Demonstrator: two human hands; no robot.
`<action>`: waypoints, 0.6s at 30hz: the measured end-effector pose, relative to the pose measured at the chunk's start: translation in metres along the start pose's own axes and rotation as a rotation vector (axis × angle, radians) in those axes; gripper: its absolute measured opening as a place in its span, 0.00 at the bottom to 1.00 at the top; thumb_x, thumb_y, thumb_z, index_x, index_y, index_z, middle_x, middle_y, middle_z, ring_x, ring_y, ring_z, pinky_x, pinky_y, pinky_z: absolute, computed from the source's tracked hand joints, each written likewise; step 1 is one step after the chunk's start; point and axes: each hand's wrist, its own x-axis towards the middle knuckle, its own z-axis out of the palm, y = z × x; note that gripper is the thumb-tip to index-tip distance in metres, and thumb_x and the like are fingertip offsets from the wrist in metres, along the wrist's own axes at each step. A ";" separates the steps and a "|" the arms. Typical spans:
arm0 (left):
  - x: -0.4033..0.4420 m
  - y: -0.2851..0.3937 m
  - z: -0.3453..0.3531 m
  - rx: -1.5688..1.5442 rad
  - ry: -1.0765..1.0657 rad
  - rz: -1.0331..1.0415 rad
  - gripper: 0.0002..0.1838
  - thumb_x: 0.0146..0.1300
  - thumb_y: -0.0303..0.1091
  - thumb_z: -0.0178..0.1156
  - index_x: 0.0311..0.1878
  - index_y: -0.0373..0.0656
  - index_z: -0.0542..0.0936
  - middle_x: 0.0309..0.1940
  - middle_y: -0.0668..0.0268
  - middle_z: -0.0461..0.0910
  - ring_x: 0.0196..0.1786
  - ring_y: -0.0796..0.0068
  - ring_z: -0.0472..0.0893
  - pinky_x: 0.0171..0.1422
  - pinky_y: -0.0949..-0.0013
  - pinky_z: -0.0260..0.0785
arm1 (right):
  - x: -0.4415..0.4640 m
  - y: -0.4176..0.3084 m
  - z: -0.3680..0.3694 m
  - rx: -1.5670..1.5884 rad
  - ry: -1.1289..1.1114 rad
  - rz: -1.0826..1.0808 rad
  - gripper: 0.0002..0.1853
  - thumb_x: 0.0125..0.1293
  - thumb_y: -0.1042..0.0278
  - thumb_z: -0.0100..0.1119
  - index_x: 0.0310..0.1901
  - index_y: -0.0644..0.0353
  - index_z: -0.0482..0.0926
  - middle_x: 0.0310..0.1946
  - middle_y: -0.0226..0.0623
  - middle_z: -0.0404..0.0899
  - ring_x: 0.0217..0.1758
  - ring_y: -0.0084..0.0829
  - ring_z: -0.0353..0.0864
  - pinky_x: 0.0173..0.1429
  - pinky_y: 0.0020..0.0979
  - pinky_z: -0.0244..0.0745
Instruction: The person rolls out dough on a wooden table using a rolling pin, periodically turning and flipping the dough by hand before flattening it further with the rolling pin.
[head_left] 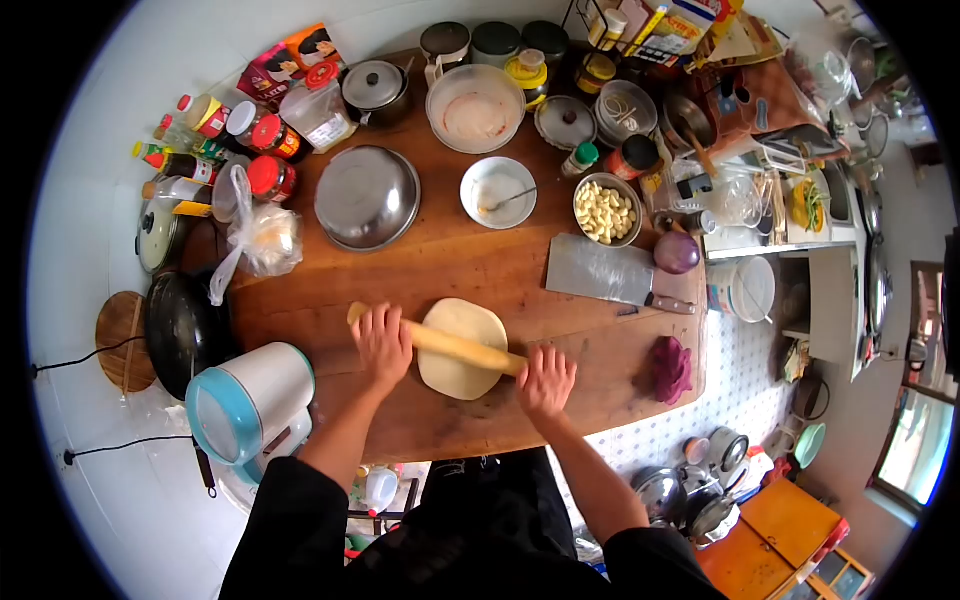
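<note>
A wooden rolling pin lies slantwise across a flat, rounded sheet of dough on the wooden table. My left hand closes over the pin's left part, and a short end sticks out beyond it. On the right, my right hand grips the other end, lower and nearer to my body. The dough shows above and below the pin, between my two hands. Beneath the pin, a strip of the dough is hidden.
A cleaver lies right of the dough, beside a purple onion and a bowl of garlic cloves. Behind stand a white bowl and an upturned metal bowl. A purple cloth rests near the right edge.
</note>
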 end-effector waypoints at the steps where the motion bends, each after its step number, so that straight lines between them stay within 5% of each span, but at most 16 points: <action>1: -0.022 0.004 -0.009 0.018 0.019 -0.023 0.12 0.71 0.37 0.58 0.53 0.44 0.82 0.57 0.58 0.77 0.63 0.53 0.73 0.72 0.45 0.58 | -0.009 -0.002 -0.005 0.000 -0.001 -0.004 0.19 0.66 0.57 0.62 0.55 0.55 0.80 0.50 0.41 0.80 0.53 0.44 0.78 0.58 0.48 0.70; 4: -0.055 0.016 -0.020 0.044 -0.079 -0.119 0.14 0.71 0.37 0.58 0.55 0.43 0.82 0.58 0.56 0.76 0.65 0.51 0.72 0.72 0.46 0.58 | -0.023 0.007 -0.012 0.028 -0.031 -0.194 0.29 0.64 0.56 0.66 0.66 0.56 0.77 0.60 0.39 0.79 0.62 0.44 0.76 0.71 0.51 0.66; 8: -0.076 0.021 -0.022 0.001 -0.037 -0.166 0.12 0.71 0.38 0.58 0.51 0.44 0.81 0.55 0.58 0.77 0.61 0.51 0.72 0.71 0.46 0.58 | -0.011 0.043 -0.001 -0.014 -0.191 -0.367 0.29 0.66 0.58 0.66 0.68 0.55 0.76 0.62 0.38 0.78 0.64 0.43 0.75 0.74 0.53 0.62; 11: -0.097 0.036 -0.009 0.028 -0.003 -0.423 0.08 0.72 0.37 0.56 0.46 0.44 0.79 0.50 0.58 0.78 0.58 0.51 0.73 0.68 0.46 0.59 | 0.023 0.033 -0.025 0.147 -0.199 -0.431 0.29 0.66 0.57 0.66 0.68 0.55 0.75 0.61 0.38 0.77 0.64 0.42 0.75 0.76 0.52 0.61; 15: -0.130 0.064 0.008 0.150 0.219 -0.566 0.09 0.73 0.38 0.53 0.41 0.46 0.79 0.43 0.59 0.78 0.52 0.53 0.76 0.62 0.47 0.61 | 0.067 0.015 -0.021 0.065 -0.175 -0.548 0.28 0.65 0.51 0.67 0.63 0.56 0.78 0.60 0.38 0.77 0.65 0.42 0.74 0.76 0.51 0.60; 18: -0.107 0.039 0.010 0.155 0.140 -0.544 0.08 0.72 0.38 0.54 0.41 0.46 0.79 0.39 0.56 0.79 0.43 0.50 0.79 0.50 0.43 0.68 | 0.111 -0.003 0.002 0.053 -0.065 -0.564 0.18 0.64 0.51 0.66 0.45 0.57 0.80 0.41 0.41 0.78 0.49 0.44 0.78 0.60 0.51 0.69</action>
